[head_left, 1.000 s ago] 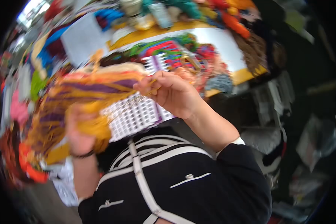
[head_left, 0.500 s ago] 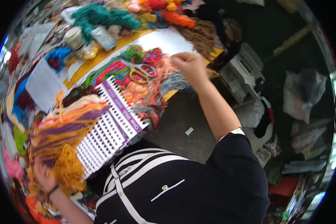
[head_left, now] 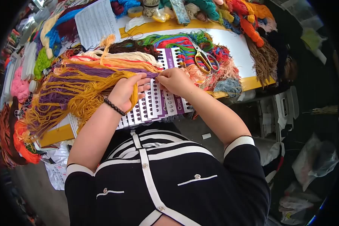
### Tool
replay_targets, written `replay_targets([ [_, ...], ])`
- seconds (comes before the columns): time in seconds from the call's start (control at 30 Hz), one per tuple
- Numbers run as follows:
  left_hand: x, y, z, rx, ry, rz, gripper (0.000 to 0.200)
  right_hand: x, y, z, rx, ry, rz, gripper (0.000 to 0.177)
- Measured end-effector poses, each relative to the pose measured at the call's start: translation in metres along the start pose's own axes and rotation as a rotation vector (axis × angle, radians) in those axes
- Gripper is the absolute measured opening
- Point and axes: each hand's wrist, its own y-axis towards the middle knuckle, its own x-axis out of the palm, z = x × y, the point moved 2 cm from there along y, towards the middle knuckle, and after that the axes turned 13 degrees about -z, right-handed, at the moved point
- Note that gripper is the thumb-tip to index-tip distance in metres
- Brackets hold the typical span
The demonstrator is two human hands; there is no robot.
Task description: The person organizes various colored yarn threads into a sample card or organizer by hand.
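A bundle of golden-yellow thread (head_left: 90,88) hangs over my left hand (head_left: 127,92), a loop of it running down across the palm by the thumb. My left fingers are partly stretched toward the right. Just beside them, my right hand (head_left: 175,81) is closed in a pinch at the end of some purple thread (head_left: 148,74), at the edge of the punched cards; its fingertips are partly hidden. Under both hands lie white and purple cards (head_left: 169,56) with rows of holes, threads of several colours along them. Scissors (head_left: 202,62) with gold and grey handles rest on the threads at right.
A printed sheet (head_left: 97,24) lies at the back left, near a roll of tape (head_left: 135,12) and a patterned cup (head_left: 151,7). Teal yarn (head_left: 206,9) and orange yarn (head_left: 250,28) line the far side. Beyond the table's right edge stands a grey machine (head_left: 280,109).
My right hand has come in from the table's right side to the cards. My left hand has risen from the lower left with the golden thread. The view has turned and shifted.
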Motion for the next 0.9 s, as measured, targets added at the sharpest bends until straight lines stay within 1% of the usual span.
replay_targets([
  [0.07, 0.002, 0.007, -0.004, 0.064, 0.016, 0.046, 0.027, -0.003, 0.002, -0.003, 0.033, 0.028, -0.008, 0.024],
  [0.1, 0.005, 0.010, -0.007, 0.063, 0.015, 0.047, 0.027, -0.004, 0.004, -0.004, 0.064, 0.054, -0.011, 0.024],
  [0.13, 0.009, 0.014, -0.008, 0.117, 0.050, 0.042, 0.024, -0.005, 0.007, -0.002, 0.064, 0.054, -0.013, 0.024],
  [0.17, 0.010, 0.017, -0.009, 0.172, 0.084, 0.038, 0.021, -0.004, 0.010, 0.002, 0.066, 0.201, -0.029, 0.024],
  [0.2, 0.006, 0.024, -0.012, 0.177, 0.108, 0.038, 0.016, -0.004, 0.013, 0.004, 0.067, 0.348, -0.045, 0.023],
  [0.23, 0.006, 0.027, -0.014, 0.179, 0.106, 0.042, 0.016, -0.006, 0.012, 0.003, 0.065, 0.346, -0.049, 0.023],
  [0.3, 0.006, 0.032, -0.016, 0.194, 0.276, 0.126, 0.017, -0.010, 0.008, -0.001, 0.076, 0.314, -0.102, 0.022],
  [0.33, 0.003, 0.035, -0.019, 0.240, 0.281, 0.127, 0.016, -0.008, 0.009, -0.002, 0.099, 0.306, -0.084, 0.022],
  [0.37, 0.002, 0.036, -0.018, 0.269, 0.373, 0.123, 0.017, -0.010, 0.005, -0.007, 0.098, 0.232, -0.074, 0.021],
  [0.43, 0.005, 0.035, -0.019, 0.269, 0.419, 0.166, 0.018, -0.006, 0.016, 0.006, 0.024, 0.127, -0.094, 0.022],
  [0.47, 0.006, 0.036, -0.018, 0.271, 0.457, 0.172, 0.018, -0.006, 0.013, -0.002, 0.007, 0.079, -0.090, 0.022],
  [0.5, 0.005, 0.038, -0.020, 0.269, 0.494, 0.176, 0.018, -0.007, 0.008, -0.011, -0.007, 0.032, -0.084, 0.023],
  [0.53, 0.006, 0.040, -0.020, 0.276, 0.446, 0.176, 0.017, -0.007, 0.007, -0.013, -0.022, 0.008, -0.091, 0.024],
  [0.57, 0.005, 0.040, -0.020, 0.274, 0.472, 0.179, 0.017, -0.007, 0.005, -0.017, -0.026, 0.002, -0.094, 0.024],
  [0.63, 0.005, 0.035, -0.016, 0.231, 0.620, 0.177, 0.016, -0.007, 0.004, -0.017, -0.017, 0.037, -0.138, 0.024],
  [0.67, 0.000, 0.038, -0.019, 0.275, 0.540, 0.107, 0.016, -0.006, 0.004, -0.013, -0.026, 0.034, -0.145, 0.024],
  [0.7, -0.003, 0.037, -0.019, 0.267, 0.645, 0.123, 0.016, -0.004, 0.006, -0.005, -0.026, 0.151, -0.132, 0.021],
  [0.73, 0.001, 0.027, -0.010, 0.297, 0.823, 0.168, 0.018, -0.003, 0.007, 0.000, -0.024, 0.267, -0.119, 0.017],
  [0.77, 0.002, 0.019, -0.003, 0.323, 1.000, 0.213, 0.020, -0.003, 0.004, 0.001, -0.026, 0.264, -0.126, 0.017],
  [0.83, -0.004, 0.019, -0.002, 0.430, 0.678, 0.127, 0.020, -0.004, 0.001, 0.003, -0.038, 0.371, -0.079, 0.012],
  [0.87, 0.000, 0.018, -0.003, 0.403, 0.319, 0.012, 0.016, -0.003, 0.002, 0.008, -0.042, 0.413, -0.088, 0.013],
  [0.9, 0.004, 0.015, 0.000, 0.399, 0.319, 0.012, 0.016, -0.001, 0.002, 0.007, -0.039, 0.416, -0.089, 0.013],
])
